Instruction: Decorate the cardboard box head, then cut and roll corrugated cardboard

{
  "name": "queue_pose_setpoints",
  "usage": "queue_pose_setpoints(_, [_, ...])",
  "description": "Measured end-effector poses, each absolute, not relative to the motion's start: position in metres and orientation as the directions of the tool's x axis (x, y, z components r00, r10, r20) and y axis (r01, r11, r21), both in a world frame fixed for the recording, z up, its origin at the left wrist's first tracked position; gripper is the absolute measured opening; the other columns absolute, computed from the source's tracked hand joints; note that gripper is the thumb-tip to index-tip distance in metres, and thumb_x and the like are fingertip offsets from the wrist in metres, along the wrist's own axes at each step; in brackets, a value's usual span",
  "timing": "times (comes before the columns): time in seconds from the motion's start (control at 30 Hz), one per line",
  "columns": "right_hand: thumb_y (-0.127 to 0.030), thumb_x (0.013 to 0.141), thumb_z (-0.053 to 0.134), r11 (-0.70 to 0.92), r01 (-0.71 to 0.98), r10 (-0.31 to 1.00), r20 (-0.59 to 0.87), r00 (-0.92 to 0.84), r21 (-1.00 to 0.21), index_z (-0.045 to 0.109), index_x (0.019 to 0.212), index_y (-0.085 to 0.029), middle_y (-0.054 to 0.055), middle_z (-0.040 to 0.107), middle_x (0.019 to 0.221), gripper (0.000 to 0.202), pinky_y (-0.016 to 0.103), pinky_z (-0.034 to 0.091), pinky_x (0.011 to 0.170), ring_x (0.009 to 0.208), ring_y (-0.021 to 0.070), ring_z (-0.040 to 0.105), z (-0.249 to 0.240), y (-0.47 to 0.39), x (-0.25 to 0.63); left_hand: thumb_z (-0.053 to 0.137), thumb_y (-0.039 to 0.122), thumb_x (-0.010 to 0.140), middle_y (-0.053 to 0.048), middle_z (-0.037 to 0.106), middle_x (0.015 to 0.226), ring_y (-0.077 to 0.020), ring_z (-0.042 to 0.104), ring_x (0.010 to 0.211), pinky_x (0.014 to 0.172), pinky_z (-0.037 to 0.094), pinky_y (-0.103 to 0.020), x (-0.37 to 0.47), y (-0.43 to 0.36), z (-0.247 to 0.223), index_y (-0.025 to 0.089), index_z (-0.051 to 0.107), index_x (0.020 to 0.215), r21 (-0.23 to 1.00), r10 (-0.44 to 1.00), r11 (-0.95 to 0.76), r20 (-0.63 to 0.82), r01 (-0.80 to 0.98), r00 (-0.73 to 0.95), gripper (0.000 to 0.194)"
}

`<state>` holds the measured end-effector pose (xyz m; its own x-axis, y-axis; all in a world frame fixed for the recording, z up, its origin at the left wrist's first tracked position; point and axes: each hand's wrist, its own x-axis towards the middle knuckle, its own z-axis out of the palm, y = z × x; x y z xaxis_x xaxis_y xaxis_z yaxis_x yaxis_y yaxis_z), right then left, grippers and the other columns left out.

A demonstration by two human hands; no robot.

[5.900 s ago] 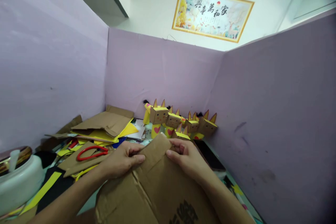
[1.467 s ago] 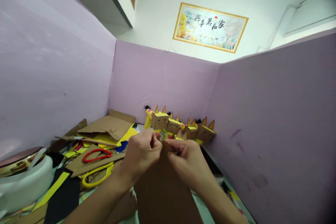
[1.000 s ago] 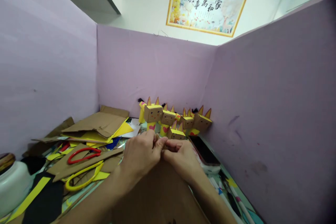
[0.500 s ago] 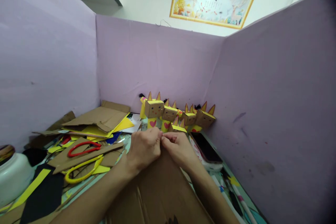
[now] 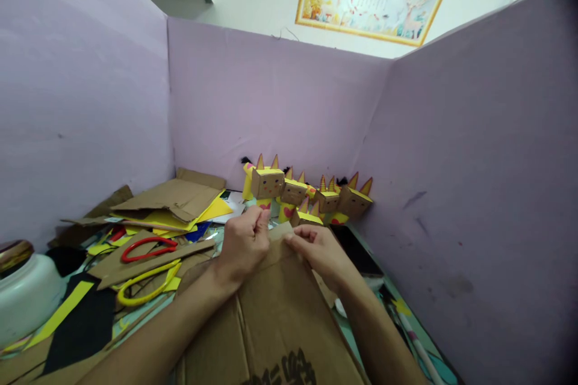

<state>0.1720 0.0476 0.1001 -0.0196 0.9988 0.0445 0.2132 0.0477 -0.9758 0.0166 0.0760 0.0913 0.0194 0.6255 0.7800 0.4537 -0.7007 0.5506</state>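
A large brown sheet of cardboard point(image 5: 289, 301) with dark printing near its lower edge lies before me, tilted up towards my hands. My left hand point(image 5: 246, 243) is closed in a fist at its upper left edge, gripping the cardboard. My right hand point(image 5: 318, 249) pinches its upper right corner between thumb and fingers. Between the hands a paler strip shows along the top edge. Just beyond stand several cardboard animal figures point(image 5: 267, 183) with yellow bodies, pointed ears or horns and pink hearts.
To the left lie red-handled scissors point(image 5: 149, 248), yellow-handled scissors point(image 5: 147, 289), black paper point(image 5: 81, 325) and cardboard scraps point(image 5: 169, 198). A white jar point(image 5: 29, 301) stands at far left. A dark phone point(image 5: 356, 249) lies at right. Lilac panels point(image 5: 280, 102) enclose three sides.
My hands have moved apart from each other, uncovering the cardboard's top edge. The sheet has risen slightly, and more of its printing shows.
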Motion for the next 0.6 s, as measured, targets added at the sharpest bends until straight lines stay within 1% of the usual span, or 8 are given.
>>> queue_pose_setpoints(0.1, [-0.040, 0.054, 0.072, -0.020, 0.143, 0.992, -0.038, -0.122, -0.990, 0.064, 0.068, -0.016, -0.002, 0.058, 0.062, 0.028, 0.024, 0.035, 0.053, 0.055, 0.0115, 0.047, 0.097, 0.046, 0.163, 0.044, 0.028, 0.088, 0.003, 0.044, 0.050, -0.0133, 0.042, 0.048, 0.050, 0.030, -0.026, 0.019, 0.070, 0.092, 0.022, 0.041, 0.057, 0.599, 0.663, -0.710, 0.745, 0.370, 0.067, 0.032])
queue_pose_setpoints(0.17, [-0.037, 0.050, 0.074, -0.077, 0.105, 0.984, -0.093, -0.153, -0.992, 0.064, 0.068, -0.016, -0.001, 0.060, 0.063, 0.029, 0.026, 0.040, 0.055, 0.056, 0.0137, 0.051, 0.094, 0.046, 0.161, 0.043, 0.029, 0.088, 0.001, 0.048, 0.055, -0.0146, 0.046, 0.053, 0.052, 0.033, -0.027, 0.019, 0.068, 0.093, 0.022, 0.044, 0.058, 0.638, 0.688, -0.705, 0.721, 0.311, 0.080, 0.031])
queue_pose_setpoints(0.27, [-0.031, 0.048, 0.073, -0.131, 0.077, 0.980, -0.141, -0.143, -0.988, 0.061, 0.062, -0.017, -0.002, 0.058, 0.056, 0.023, 0.027, 0.040, 0.053, 0.051, 0.0134, 0.050, 0.091, 0.046, 0.163, 0.043, 0.033, 0.089, 0.002, 0.048, 0.054, -0.0148, 0.046, 0.053, 0.051, 0.035, -0.026, 0.017, 0.069, 0.094, 0.021, 0.053, 0.064, 0.710, 0.739, -0.669, 0.665, 0.217, 0.102, 0.030])
queue_pose_setpoints(0.33, [-0.028, 0.047, 0.073, -0.136, 0.069, 0.983, -0.143, -0.116, -0.988, 0.059, 0.057, -0.018, -0.004, 0.056, 0.052, 0.020, 0.026, 0.038, 0.051, 0.048, 0.0120, 0.048, 0.089, 0.047, 0.165, 0.044, 0.036, 0.088, 0.004, 0.044, 0.048, -0.0129, 0.041, 0.045, 0.046, 0.032, -0.025, 0.015, 0.071, 0.092, 0.020, 0.056, 0.062, 0.763, 0.778, -0.628, 0.613, 0.153, 0.138, 0.033])
queue_pose_setpoints(0.47, [-0.026, 0.046, 0.072, -0.147, 0.069, 0.984, -0.153, -0.095, -0.987, 0.063, 0.055, -0.018, -0.003, 0.060, 0.053, 0.015, 0.026, 0.039, 0.052, 0.048, 0.0126, 0.050, 0.085, 0.050, 0.168, 0.048, 0.039, 0.084, 0.006, 0.039, 0.043, -0.0095, 0.031, 0.039, 0.040, 0.023, -0.023, 0.014, 0.079, 0.083, 0.020, 0.048, 0.052, 0.845, 0.839, -0.534, 0.524, 0.039, 0.147, 0.037])
queue_pose_setpoints(0.6, [-0.026, 0.047, 0.073, -0.159, 0.071, 0.982, -0.166, -0.094, -0.985, 0.067, 0.058, -0.017, -0.002, 0.063, 0.054, 0.014, 0.026, 0.041, 0.052, 0.048, 0.0132, 0.053, 0.082, 0.053, 0.168, 0.048, 0.040, 0.081, 0.007, 0.036, 0.043, -0.0073, 0.025, 0.037, 0.038, 0.018, -0.022, 0.014, 0.088, 0.074, 0.022, 0.041, 0.051, 0.892, 0.892, -0.446, 0.450, -0.070, 0.053, 0.036])
